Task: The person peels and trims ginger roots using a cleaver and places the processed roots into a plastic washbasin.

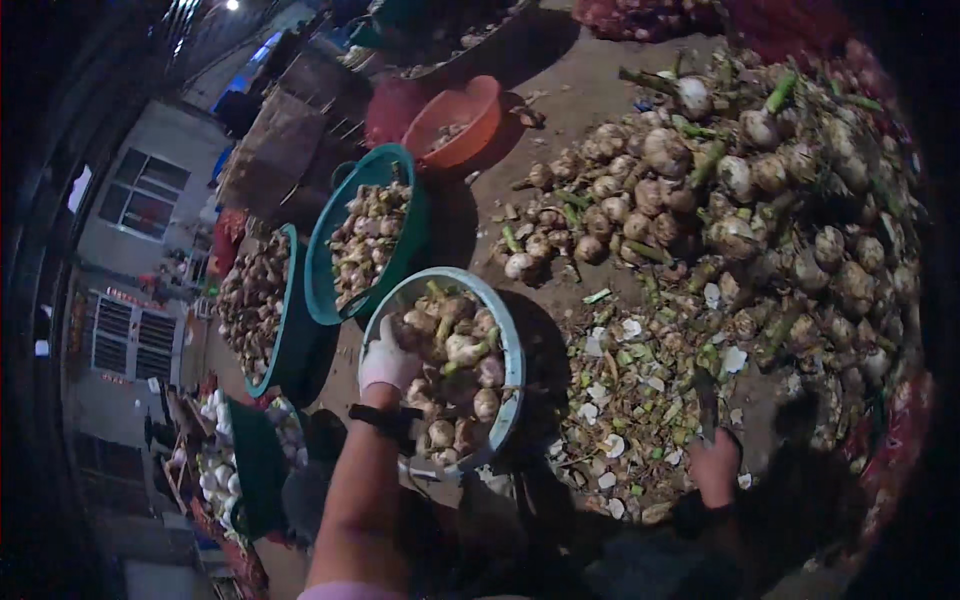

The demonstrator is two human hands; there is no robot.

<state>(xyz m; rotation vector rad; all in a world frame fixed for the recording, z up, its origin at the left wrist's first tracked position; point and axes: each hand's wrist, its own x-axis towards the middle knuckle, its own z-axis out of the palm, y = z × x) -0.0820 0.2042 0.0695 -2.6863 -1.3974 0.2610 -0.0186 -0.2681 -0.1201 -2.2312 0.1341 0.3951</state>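
My left hand [390,358], in a pale glove, reaches over the left side of a light blue basin [514,352] filled with garlic bulbs [465,349]. It is at the bulbs just inside the rim; whether its fingers grip one cannot be made out. On the right, my right hand [716,461] is closed around a knife [705,401] whose dark blade points away from me. Below the blade lies a litter of cut stems and root ends [615,405]. Beyond it rises a large heap of garlic bulbs [667,195], some with green stems.
Two green tubs of garlic, one nearer [416,202] and one farther left [289,315], stand past the basin. An orange basin [487,124] sits behind them. White bulbs [221,480] lie at left by a dark green container [259,457]. Red mesh sacks [645,19] edge the heap.
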